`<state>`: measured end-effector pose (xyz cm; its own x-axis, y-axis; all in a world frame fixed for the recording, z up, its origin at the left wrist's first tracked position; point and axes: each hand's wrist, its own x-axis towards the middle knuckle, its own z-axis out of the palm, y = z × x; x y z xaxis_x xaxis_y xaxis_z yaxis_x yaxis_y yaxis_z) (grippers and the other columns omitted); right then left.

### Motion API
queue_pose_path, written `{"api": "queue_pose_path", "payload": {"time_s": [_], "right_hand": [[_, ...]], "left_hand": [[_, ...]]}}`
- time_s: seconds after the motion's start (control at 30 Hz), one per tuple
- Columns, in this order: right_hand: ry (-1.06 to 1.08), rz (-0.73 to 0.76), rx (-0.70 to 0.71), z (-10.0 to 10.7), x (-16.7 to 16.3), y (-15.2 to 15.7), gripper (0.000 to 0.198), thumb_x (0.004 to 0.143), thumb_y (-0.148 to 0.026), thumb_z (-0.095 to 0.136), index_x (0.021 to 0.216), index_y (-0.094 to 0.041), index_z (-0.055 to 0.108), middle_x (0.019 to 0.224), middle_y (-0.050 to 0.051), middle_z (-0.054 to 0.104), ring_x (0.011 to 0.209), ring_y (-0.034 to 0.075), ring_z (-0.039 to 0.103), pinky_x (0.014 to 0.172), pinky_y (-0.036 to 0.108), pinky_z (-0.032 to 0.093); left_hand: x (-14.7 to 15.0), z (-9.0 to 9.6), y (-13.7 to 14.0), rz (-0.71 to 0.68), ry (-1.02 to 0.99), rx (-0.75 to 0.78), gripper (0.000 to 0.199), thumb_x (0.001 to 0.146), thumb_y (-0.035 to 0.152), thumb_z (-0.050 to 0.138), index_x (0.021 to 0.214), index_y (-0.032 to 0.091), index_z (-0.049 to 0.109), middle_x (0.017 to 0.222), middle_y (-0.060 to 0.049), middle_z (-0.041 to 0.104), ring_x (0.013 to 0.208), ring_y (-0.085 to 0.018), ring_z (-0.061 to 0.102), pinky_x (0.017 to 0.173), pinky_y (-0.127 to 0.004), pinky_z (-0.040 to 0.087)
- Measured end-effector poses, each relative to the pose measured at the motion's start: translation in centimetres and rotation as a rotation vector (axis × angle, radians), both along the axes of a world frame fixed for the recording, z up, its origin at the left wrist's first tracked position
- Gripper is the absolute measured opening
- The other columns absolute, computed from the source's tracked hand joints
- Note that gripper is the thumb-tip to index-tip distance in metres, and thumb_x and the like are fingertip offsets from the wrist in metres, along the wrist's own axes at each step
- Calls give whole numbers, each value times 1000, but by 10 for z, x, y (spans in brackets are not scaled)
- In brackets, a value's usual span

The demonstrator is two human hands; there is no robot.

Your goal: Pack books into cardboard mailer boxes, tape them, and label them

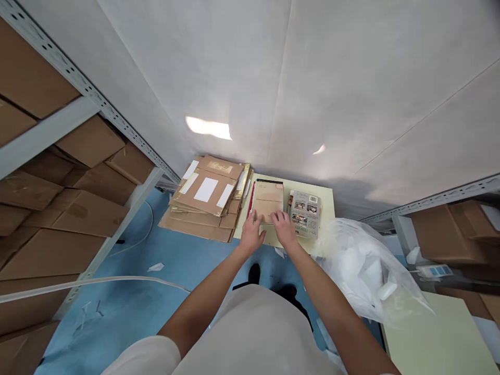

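A tan booklet [268, 197] with a black strip along its far edge lies on a pale yellow table [327, 200]. Something red shows along its left side. At the booklet's near left corner rests my left hand [251, 234], fingers extended and thumb apart. My right hand [284, 229] touches the near right part of the booklet with spread fingertips. Neither hand is closed around it. Just right of my right hand lies a thick grey book [307, 213] with small pictures and a barcode on its cover.
Flattened cardboard boxes [207, 190] with white labels are stacked on the left, overhanging the table. A clear plastic bag [365, 268] with white material bulges at the right. Shelves of cartons [89, 213] stand at left, and a white cable [128, 279] crosses low there.
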<state>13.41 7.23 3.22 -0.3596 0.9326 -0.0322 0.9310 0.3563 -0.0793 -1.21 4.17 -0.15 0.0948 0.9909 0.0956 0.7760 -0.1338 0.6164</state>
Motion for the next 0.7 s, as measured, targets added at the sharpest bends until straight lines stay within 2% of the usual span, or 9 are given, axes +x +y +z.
{"api": "queue_pose_path", "payload": {"time_s": [0.07,0.13,0.23,0.33,0.43,0.53,0.6,0.7], "right_hand": [[11,20,12,1,3,-7,35,90,-11,38,118,-21,56,121,16,57,115,28,48,85,41,50],[39,47,9,1,9,-13,35,89,-9,37,114,-20,58,122,15,58,116,27,49,84,39,51],[139,80,14,3,19,-16,40,86,-5,37,117,-18,60,130,13,56,125,24,45,95,39,47],[293,46,53,19,28,-12,45,83,-2,36,120,-16,59,131,11,57,129,21,44,106,39,39],[504,-95,98,49,37,-5,40,87,-10,36,119,-18,59,126,9,60,123,23,50,104,41,41],[833,-315,82,77,56,-11,34,90,-27,40,118,-18,57,117,10,63,105,25,61,90,42,51],[1122,-469,34,87,73,-26,35,88,-38,46,116,-18,56,112,10,65,95,24,63,76,40,57],[1462,-647,0,91,104,-64,39,81,-47,56,109,-20,57,108,7,65,93,21,63,67,35,59]], "left_hand": [[-3,-2,-8,10,-94,28,56,74,19,61,128,13,47,143,-23,35,134,-34,35,105,-51,35],[-8,-3,-14,20,-186,55,61,72,21,64,129,14,45,139,-21,40,133,-33,36,105,-51,36],[-23,-5,-14,17,-333,80,69,68,26,70,131,17,43,136,-18,42,125,-30,45,101,-48,42],[-38,-4,-4,36,-462,84,67,70,32,69,131,18,43,131,-16,45,106,-23,58,93,-43,48],[-42,3,12,150,-543,78,65,74,38,67,130,16,42,128,-17,48,104,-23,59,90,-41,49],[-27,15,21,229,-699,14,73,73,42,68,134,19,37,136,-19,42,114,-25,54,90,-39,48],[-6,25,20,166,-870,-102,75,70,46,71,133,20,38,136,-17,44,112,-24,56,87,-37,49],[33,40,6,-62,-1072,-365,62,69,51,71,117,17,53,115,-13,61,97,-21,62,81,-34,52]]}}
